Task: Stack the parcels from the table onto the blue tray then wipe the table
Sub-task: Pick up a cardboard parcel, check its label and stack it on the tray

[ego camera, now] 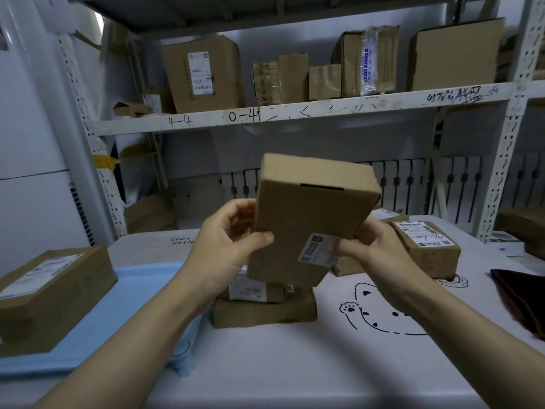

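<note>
A flat brown cardboard parcel [309, 214] is held up above the table, tilted, its label near the lower right corner. My left hand [227, 252] grips its left edge, thumb on the front face. My right hand [368, 249] grips the lower right corner at the label. Below it two more parcels [265, 308] lie stacked on the table. Another labelled parcel [427, 246] stands at the right behind my right hand. The blue tray [118, 326] sits at the left and carries one large labelled parcel [50, 296].
The table [295, 364] has a white cloth with a cat drawing. A dark folded cloth [522, 302] lies at the right edge. Behind stands a white metal shelf [295, 112] with several cardboard boxes, and more boxes sit low at the far right.
</note>
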{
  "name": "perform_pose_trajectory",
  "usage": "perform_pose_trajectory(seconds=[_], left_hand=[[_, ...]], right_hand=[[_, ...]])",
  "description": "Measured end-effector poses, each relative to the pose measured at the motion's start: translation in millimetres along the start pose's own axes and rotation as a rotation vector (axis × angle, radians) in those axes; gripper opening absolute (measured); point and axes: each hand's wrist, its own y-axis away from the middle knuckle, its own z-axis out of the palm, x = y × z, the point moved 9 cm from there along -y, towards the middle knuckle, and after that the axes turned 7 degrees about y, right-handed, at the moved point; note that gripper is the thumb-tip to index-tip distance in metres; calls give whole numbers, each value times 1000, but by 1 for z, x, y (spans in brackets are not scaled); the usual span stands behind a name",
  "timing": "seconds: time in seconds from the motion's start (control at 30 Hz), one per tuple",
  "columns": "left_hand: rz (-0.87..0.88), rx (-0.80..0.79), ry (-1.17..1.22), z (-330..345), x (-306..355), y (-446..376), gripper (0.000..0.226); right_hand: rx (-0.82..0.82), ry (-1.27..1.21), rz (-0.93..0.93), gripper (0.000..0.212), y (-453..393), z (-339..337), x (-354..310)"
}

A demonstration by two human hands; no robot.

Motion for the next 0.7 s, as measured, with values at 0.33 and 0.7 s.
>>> perform_pose_trajectory(seconds=[0.33,0.7], left_hand=[[-22,2,-12,9,-20,1,34],[-30,-1,-27,12,-22,3,34]], right_hand=[[106,129,-33,46,6,-12,-3],[127,160,-81,35,3,-17,-4]])
